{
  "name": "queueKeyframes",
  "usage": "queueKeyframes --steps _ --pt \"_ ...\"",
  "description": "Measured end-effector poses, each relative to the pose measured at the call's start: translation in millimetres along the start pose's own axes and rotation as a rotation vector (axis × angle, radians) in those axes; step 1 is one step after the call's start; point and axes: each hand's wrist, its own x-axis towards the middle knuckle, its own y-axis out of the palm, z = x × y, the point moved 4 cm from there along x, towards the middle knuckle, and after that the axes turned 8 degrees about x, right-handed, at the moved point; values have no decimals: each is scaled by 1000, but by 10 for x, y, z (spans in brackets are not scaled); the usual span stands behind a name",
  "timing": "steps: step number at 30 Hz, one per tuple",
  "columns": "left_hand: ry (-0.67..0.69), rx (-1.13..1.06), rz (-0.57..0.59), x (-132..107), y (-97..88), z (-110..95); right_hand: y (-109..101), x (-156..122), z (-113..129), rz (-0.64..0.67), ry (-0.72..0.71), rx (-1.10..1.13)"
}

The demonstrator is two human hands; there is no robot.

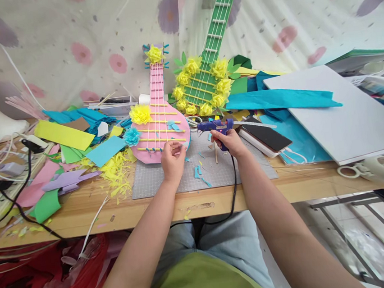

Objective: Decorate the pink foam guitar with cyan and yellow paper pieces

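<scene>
My right hand [230,141] is wrapped round the handle of a blue glue gun [215,126]. The gun's nozzle points left, and a white glue stick [256,123] juts from its back end. In front of the lower edge of a pink paper guitar [149,156], my left hand [174,161] is pinched; whatever sits between its fingertips is too small to make out. On the guitar are white strings, yellow sticks, a yellow paper flower [140,114], a blue paper flower [132,136] and small blue paper pieces [174,125]. A grey cutting mat [155,183] lies beneath.
A green paper guitar [203,82] ringed with yellow flowers leans behind. Coloured paper scraps [64,133] and yellow shreds [116,171] crowd the left. A black-topped box [266,137], a white board [338,116] and scissors [349,172] lie right. The gun's cord [234,189] hangs over the table edge.
</scene>
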Motion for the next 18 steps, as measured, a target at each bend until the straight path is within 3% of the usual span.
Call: queueKeyframes --steps 4,6,13,18 --pt "23 17 -40 1 -21 -42 -139 35 -34 -259 56 -215" --pt "35 20 -45 1 -26 -60 -151 46 -43 -302 58 -336" --pt "91 121 -61 -2 -45 -48 -13 70 -142 -207 52 -585" --pt "73 76 -11 8 -46 -47 -73 36 -19 -205 -42 -684"
